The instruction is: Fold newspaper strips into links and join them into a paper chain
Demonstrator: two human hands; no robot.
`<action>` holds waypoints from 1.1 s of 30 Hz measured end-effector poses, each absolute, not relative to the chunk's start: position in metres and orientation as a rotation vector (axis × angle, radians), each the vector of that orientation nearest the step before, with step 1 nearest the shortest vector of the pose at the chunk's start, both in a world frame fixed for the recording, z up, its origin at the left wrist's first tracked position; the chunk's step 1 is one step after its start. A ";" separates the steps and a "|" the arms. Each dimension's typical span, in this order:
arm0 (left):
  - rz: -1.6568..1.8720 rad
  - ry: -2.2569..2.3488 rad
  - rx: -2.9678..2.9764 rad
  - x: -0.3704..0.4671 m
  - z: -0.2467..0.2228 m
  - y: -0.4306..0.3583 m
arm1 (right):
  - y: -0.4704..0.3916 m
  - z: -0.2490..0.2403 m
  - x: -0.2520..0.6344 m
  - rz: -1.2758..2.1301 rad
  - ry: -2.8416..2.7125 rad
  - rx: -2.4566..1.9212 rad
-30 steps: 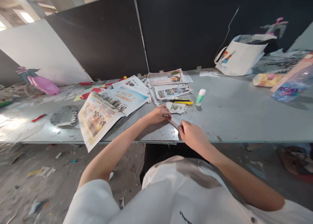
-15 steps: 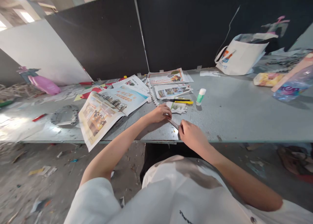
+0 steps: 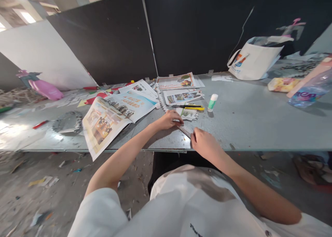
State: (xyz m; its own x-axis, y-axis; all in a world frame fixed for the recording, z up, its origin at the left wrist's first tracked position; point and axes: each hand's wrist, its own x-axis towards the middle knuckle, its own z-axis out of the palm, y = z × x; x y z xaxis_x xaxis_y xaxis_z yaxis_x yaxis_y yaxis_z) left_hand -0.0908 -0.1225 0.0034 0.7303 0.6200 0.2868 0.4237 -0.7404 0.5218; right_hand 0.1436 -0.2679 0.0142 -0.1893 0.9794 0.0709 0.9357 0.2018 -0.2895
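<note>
Between my hands, close to the table's front edge, runs a narrow folded strip of paper (image 3: 184, 131). My left hand (image 3: 169, 120) pinches its far end, fingers closed. At its near end my right hand (image 3: 202, 138) grips it with curled fingers. Just beyond my left hand lie small cut paper pieces (image 3: 188, 114), with a yellow-and-black utility knife (image 3: 192, 107) on them. A glue stick (image 3: 212, 102) with a white cap and green label stands upright to their right. An open newspaper (image 3: 109, 121) spreads to the left of my hands, partly over the table edge.
Stacked printed sheets (image 3: 178, 86) lie at the back. Farther left are a ring of folded paper (image 3: 67, 122), a red pen (image 3: 40, 124) and a pink spray bottle (image 3: 48, 88). To the right are a white bag (image 3: 255, 59) and a plastic bottle (image 3: 308, 95) on the grey table (image 3: 259, 126).
Both hands stay on the paper strip. My right hand has shifted slightly to the right, and a little more of the strip shows between the hands.
</note>
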 end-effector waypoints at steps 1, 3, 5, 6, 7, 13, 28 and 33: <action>0.631 0.794 2.509 -0.090 0.003 -0.122 | -0.267 0.015 0.145 0.277 -2.244 -1.832; 0.618 0.782 2.515 -0.089 0.003 -0.121 | -0.266 0.018 0.147 0.308 -2.262 -1.839; 0.596 0.777 2.520 -0.089 0.003 -0.120 | -0.265 0.020 0.148 0.332 -2.276 -1.838; 0.587 0.778 2.521 -0.088 0.003 -0.120 | -0.265 0.021 0.148 0.340 -2.281 -1.836; 0.581 0.780 2.522 -0.088 0.003 -0.120 | -0.265 0.021 0.148 0.346 -2.280 -1.835; 0.579 0.744 2.527 -0.088 0.006 -0.123 | -0.261 0.017 0.149 0.176 -2.354 -1.607; 0.637 0.660 2.500 -0.087 0.004 -0.117 | -0.256 -0.002 0.147 -0.249 -2.549 -1.278; 0.618 0.606 2.561 -0.086 0.002 -0.114 | -0.261 -0.002 0.161 -0.236 -2.552 -1.283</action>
